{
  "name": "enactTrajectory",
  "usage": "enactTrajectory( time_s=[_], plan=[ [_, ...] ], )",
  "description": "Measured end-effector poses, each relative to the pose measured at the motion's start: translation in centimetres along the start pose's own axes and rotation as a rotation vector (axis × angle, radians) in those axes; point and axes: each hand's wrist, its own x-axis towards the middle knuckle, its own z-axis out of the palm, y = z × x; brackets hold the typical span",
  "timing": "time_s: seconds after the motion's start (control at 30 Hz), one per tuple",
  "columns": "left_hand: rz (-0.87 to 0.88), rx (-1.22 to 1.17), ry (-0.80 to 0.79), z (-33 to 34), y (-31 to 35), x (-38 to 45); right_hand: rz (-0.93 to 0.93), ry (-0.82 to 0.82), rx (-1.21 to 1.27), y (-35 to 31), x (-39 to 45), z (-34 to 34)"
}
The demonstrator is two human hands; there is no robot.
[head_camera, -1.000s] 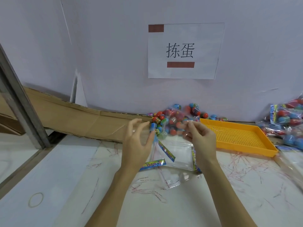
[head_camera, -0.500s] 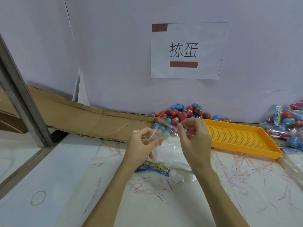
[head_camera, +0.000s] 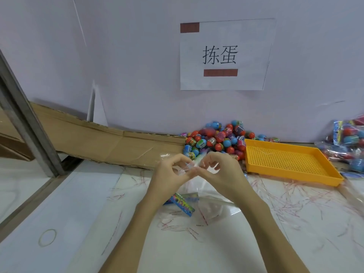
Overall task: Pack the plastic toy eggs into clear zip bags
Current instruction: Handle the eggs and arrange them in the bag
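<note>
Head view, biggest first: white tabletop [head_camera: 256,243] w/ red scribble marks, running up to a pale wall w/ a paper sign [head_camera: 226,54]. Flattened cardboard [head_camera: 94,138] leans along the wall's foot at left. Yellow perforated tray [head_camera: 291,160] sits right of centre, nothing in it that I can see. Filled bags [head_camera: 348,142] are heaped at the far right edge.

Pile of plastic toy eggs [head_camera: 216,138], red and blue mostly, lies against the wall, touching the tray's left end and straight ahead of my hands, just beyond the fingertips.

Clear zip bag [head_camera: 194,168] is up off the tabletop between my hands, its body hanging toward me. More clear bags w/ colourful header cards [head_camera: 183,201] lie flat under my wrists.

Left hand [head_camera: 171,176]: thumb and forefinger curled, pinching the bag's top edge. Right hand [head_camera: 220,172]: same kind of pinch on the bag, other fingers loosely bent. The pinch points nearly touch at the middle, so I judge I'm working the mouth apart; can't tell if the zip's open yet, film's too clear to read.

Key relation for next move: bag's mouth runs left-right across me, top edge facing the eggs. Pile sits ahead and slightly right, so the right hand is nearer for reaching eggs while the left keeps the bag.

Rubber band [head_camera: 47,237] lies near left, well apart.
</note>
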Motion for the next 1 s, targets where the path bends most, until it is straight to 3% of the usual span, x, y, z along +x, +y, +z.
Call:
enactTrajectory(
  time_s=[0.13,0.27,0.33,0.47,0.53,0.67,0.8,1.0],
  plan=[
    [0.101,0.117,0.044,0.0,-0.1,-0.2,-0.010,-0.104,0.208,0.1,0.2,-0.8],
    [0.099,0.155,0.099,-0.4,-0.2,-0.2,0.102,-0.067,0.451,-0.4,0.1,-1.1],
    [0.037,0.046,0.097,-0.7,0.0,-0.2,0.191,0.007,0.558,-0.8,0.0,-1.1],
    [-0.190,-0.433,0.002,-1.2,0.9,0.1,0.310,0.169,0.824,-1.0,0.1,-1.5],
    [-0.204,-0.531,0.027,-1.2,1.1,0.2,0.342,0.111,0.984,-0.9,0.2,-1.8],
    [-0.186,-0.520,0.135,-1.2,1.1,0.2,0.362,-0.168,1.320,-1.0,0.3,-2.3],
    [-0.174,-0.458,0.174,-1.2,0.5,0.4,0.240,-0.302,1.210,-1.1,0.3,-2.0],
    [-0.115,-0.378,0.189,-1.2,-0.1,0.6,0.249,-0.123,1.030,-1.0,0.1,-1.7]
  ],
)
